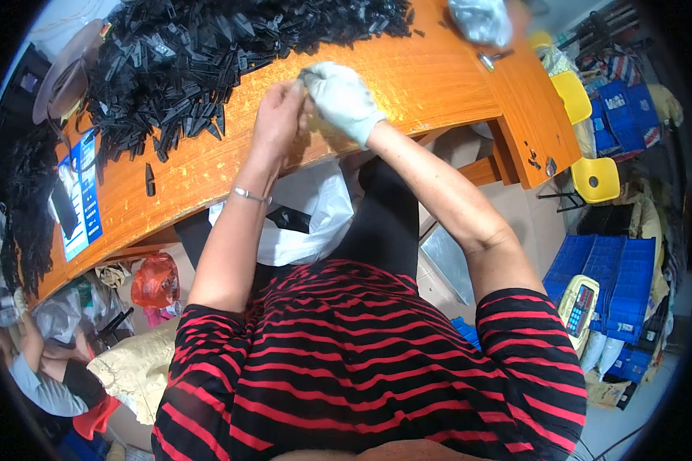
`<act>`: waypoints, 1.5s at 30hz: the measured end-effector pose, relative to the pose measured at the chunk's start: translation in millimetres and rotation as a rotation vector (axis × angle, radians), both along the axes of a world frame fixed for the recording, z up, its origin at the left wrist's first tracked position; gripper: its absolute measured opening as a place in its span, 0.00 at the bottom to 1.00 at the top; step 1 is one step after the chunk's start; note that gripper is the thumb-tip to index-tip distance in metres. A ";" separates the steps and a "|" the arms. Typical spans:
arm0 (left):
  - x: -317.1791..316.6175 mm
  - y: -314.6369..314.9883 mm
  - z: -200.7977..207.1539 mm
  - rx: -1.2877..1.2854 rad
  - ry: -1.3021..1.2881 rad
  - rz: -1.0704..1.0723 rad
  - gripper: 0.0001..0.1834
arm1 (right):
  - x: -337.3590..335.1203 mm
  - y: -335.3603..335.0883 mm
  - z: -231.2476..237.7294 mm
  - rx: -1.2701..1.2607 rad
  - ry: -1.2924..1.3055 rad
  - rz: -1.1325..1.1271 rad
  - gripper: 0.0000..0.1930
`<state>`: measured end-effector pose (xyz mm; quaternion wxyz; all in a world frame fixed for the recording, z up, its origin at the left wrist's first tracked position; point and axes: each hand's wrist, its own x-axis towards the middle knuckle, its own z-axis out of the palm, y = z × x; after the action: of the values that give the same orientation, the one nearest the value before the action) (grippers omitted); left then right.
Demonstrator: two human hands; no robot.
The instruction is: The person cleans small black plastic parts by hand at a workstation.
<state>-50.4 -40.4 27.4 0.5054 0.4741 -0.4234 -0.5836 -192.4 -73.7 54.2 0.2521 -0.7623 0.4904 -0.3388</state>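
My left hand (277, 121) is bare, with a bracelet at the wrist. It is closed in a pinch over the table's near edge, its fingertips meeting those of my right hand (340, 100), which wears a pale glove and is curled closed. Whatever lies between the fingertips is hidden. Beyond the hands and to the left spreads a large pile of small black plastic parts (173, 73). One loose black part (150, 180) lies apart near the table's edge. Below my hands, at my lap, an open white plastic bag (327, 201) has something black inside.
The orange wooden table (415, 77) curves around me. A clear plastic bag (480, 21) sits at its far right, and black scraps (542, 160) lie on its right end. Yellow stools (594, 180), blue crates (603, 269) and a scale (578, 307) stand right. Another person (46, 376) sits lower left.
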 end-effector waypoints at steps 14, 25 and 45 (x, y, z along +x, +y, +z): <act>8.7 46.1 -11.8 0.137 0.519 -0.156 0.11 | 1.9 9.6 -39.9 0.511 -0.538 0.207 0.12; 32.6 74.1 24.6 -0.515 -1.246 -0.062 0.11 | -34.4 -79.8 -42.1 0.107 0.058 -0.122 0.12; 0.2 -161.7 -29.1 -0.417 -1.442 0.165 0.12 | -1.7 -147.1 -57.8 0.110 0.216 -0.117 0.12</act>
<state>-50.1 -202.1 -1.7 0.2241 0.6632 -0.7141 0.0032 -194.2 -220.8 -3.6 0.2191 -0.7495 0.5761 -0.2415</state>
